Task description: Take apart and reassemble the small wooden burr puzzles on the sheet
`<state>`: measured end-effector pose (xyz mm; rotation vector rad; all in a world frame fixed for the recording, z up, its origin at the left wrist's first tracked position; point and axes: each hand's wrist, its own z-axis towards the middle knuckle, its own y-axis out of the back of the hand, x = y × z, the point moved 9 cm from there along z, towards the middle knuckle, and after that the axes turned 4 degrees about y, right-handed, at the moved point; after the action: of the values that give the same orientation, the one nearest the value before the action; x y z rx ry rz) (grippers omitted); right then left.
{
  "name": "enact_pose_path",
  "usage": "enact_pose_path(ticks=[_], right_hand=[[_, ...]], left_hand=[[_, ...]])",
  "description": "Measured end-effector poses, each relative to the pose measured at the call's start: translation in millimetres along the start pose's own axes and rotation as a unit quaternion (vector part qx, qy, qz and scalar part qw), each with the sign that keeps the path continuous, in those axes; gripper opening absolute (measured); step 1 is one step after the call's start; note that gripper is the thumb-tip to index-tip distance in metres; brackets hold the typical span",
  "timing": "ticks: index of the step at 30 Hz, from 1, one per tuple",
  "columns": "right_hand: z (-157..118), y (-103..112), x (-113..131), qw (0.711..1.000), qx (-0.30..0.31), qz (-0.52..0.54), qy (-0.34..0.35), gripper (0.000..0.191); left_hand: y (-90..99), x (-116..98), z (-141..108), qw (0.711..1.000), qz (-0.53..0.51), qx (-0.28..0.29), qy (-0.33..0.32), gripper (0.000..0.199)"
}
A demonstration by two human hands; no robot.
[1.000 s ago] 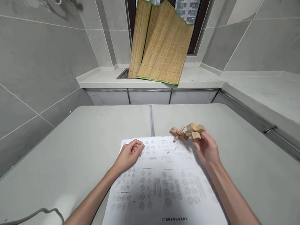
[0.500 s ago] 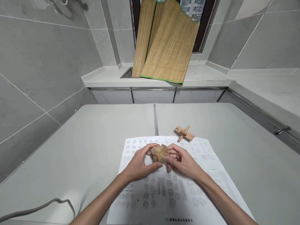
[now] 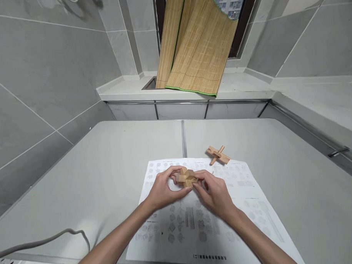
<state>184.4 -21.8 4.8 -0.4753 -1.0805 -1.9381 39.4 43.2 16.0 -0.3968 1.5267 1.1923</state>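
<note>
A light wooden interlocking block puzzle (image 3: 186,178) is held between both hands above a printed sheet (image 3: 180,249). My left hand (image 3: 166,188) curls round its left side, with the thumb along the lower edge. On the right side, the fingers and thumb of my right hand (image 3: 214,190) pinch the puzzle. Beyond the sheet's far edge, a second wooden piece (image 3: 218,155), a flat bar with crossed sticks, lies on the table (image 3: 122,161).
A grey cable (image 3: 47,241) lies at the lower left. Past the table's far edge, a bamboo mat (image 3: 202,50) leans on a white ledge (image 3: 122,94) by a window. Grey tiled walls stand on both sides.
The puzzle has been turned slightly in the hands, so different faces show. My right hand's fingers have shifted and lie closer along its right side. The view has moved a little.
</note>
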Motion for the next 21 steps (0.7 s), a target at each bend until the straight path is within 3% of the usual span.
enact_pose_path(ticks=[3,6,10,17,19,21], right_hand=[[-0.4,0.6,4.8,0.999,-0.015,-0.02,0.025,0.006],[0.3,-3.9,-7.6,0.998,0.014,0.047,-0.051,0.01],[-0.8,-14.6,-21.0,0.963,0.094,0.186,-0.17,0.025],[-0.9,-20.8,-15.7,0.91,0.152,0.323,-0.208,0.035],[-2.9,-21.9,-17.9,0.92,0.15,0.299,-0.205,0.033],[-3.6,-18.6,-20.6,0.948,0.124,0.227,-0.183,0.028]], left_hand=[[2.9,0.2,0.1,1.0,-0.007,-0.013,-0.002,0.046],[5.0,-1.0,-1.0,1.0,-0.007,-0.019,-0.012,0.045],[2.6,-2.7,-1.9,1.0,-0.007,-0.002,-0.029,0.048],[0.2,-3.6,-2.3,0.999,-0.011,0.021,-0.048,0.054],[1.2,-4.4,-2.8,0.999,-0.008,0.014,-0.05,0.054],[3.0,-4.7,-2.9,0.999,-0.002,-0.003,-0.047,0.052]])
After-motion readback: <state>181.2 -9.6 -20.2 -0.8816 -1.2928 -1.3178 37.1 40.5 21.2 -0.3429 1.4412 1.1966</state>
